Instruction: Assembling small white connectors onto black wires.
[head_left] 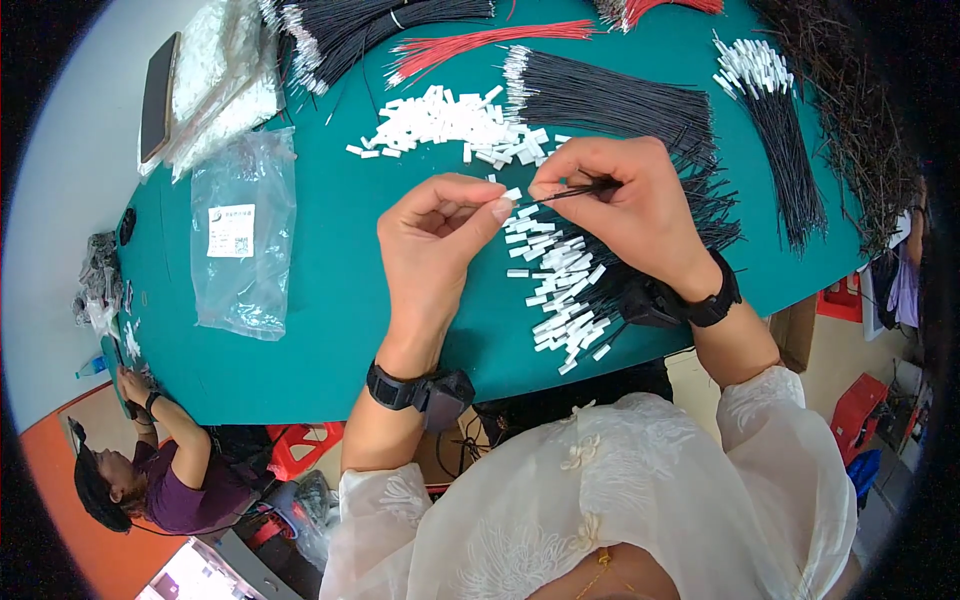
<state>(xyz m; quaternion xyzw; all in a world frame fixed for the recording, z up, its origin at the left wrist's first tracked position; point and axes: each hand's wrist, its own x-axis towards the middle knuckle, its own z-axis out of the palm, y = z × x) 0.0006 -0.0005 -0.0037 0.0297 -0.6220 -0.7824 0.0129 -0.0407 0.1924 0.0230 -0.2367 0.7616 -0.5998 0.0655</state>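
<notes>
Between the thumb and fingertips of my left hand (425, 235) is a small white plastic connector housing (514, 194). My right hand (645, 205) pinches black wires (580, 189), and one wire end points at the housing. Whether the wire tip sits inside it, I cannot tell. Below both hands lies a spread of black wires with white housings (565, 290) on their ends. A heap of loose white housings (440, 122) is just beyond my left hand. Black wires with pale bare ends (610, 95) lie past my right hand.
On the green table (340, 370) are a clear plastic bag (240, 285), red wires (480, 48), a housed black bundle (775, 140) and a dark tangled pile (850, 110). A phone (160, 97) rests on bags at the far left. Another person (170, 480) works at the left edge.
</notes>
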